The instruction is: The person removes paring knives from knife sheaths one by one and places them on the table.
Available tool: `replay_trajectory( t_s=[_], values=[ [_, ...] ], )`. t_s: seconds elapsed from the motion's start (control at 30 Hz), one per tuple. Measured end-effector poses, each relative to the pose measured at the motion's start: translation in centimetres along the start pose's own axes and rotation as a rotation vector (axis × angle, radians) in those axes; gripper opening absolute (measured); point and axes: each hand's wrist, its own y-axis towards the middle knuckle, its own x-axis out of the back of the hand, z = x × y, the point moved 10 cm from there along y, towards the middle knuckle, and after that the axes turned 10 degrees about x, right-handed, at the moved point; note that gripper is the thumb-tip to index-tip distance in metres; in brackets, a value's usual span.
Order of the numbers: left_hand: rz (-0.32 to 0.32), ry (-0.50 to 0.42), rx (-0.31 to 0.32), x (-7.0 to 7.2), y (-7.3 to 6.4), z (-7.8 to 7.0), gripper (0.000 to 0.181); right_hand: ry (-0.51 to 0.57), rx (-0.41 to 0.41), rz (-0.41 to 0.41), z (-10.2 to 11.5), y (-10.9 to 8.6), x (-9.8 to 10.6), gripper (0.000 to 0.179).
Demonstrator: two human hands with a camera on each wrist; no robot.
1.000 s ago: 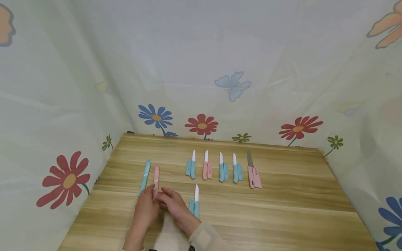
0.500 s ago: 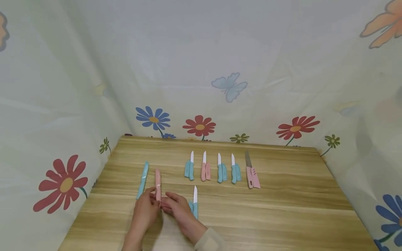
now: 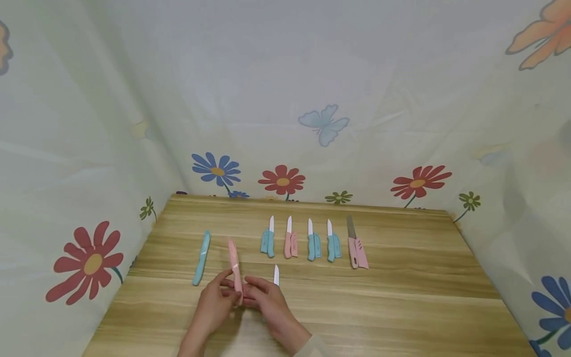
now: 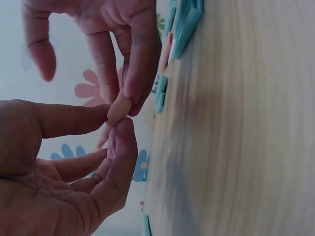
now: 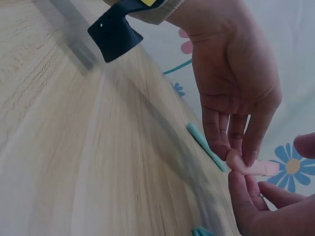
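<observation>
In the head view my left hand point(image 3: 213, 303) pinches the handle of a pink fruit knife point(image 3: 234, 258), raised off the table with its sheathed blade pointing away. Thumb and fingertips grip the handle end in the left wrist view. Several fingers of my right hand point(image 3: 274, 308) touch the same handle from the other side, while its thumb point(image 4: 43, 61) stands apart. A teal sheathed knife point(image 3: 202, 260) lies to the left of both hands. Beyond the right hand, a white blade point(image 3: 276, 274) sticks out; that hand hides the rest of this knife.
At the back of the wooden table point(image 3: 379, 307) lie several knives beside their sheaths, among them a teal one point(image 3: 270, 243), a pink one point(image 3: 288, 244) and a larger pink-handled knife point(image 3: 354, 250). Flowered sheeting point(image 3: 250, 99) encloses the table behind and at the sides.
The pink knife has moved right, away from the teal sheathed knife, and tilted leftward at its tip. Both hands have shifted right with it, the right one now covering the near knife's handle.
</observation>
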Motion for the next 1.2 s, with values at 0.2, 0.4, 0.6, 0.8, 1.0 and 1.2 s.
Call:
replay_trajectory(
  t_s=[0.2, 0.4, 0.6, 0.8, 1.0, 1.2],
  values=[
    [0.099, -0.05, 0.002, -1.7, -0.3, -0.2, 0.054, -0.046, -0.003, 0.014, 0.1, -0.4, 1.3, 0.041],
    [0.188, -0.075, -0.028, -3.1, -0.6, -0.4, 0.048, -0.078, -0.001, 0.0, -0.3, -0.5, 2.6, 0.038],
    [0.247, -0.086, -0.05, -4.3, -0.9, -0.7, 0.039, -0.099, -0.001, -0.02, -0.6, -0.8, 3.8, 0.033],
    [0.26, -0.061, -0.074, -5.5, -1.3, -1.1, 0.034, -0.122, -0.007, -0.035, -0.1, -1.6, 4.9, 0.031],
    [0.27, -0.082, -0.094, -6.5, -1.7, -1.5, 0.031, -0.103, -0.015, -0.039, 0.1, -2.1, 5.9, 0.03],
    [0.296, -0.088, -0.104, -7.7, -2.1, -1.9, 0.029, -0.104, -0.025, -0.047, 0.2, -2.7, 6.9, 0.031]
  ],
)
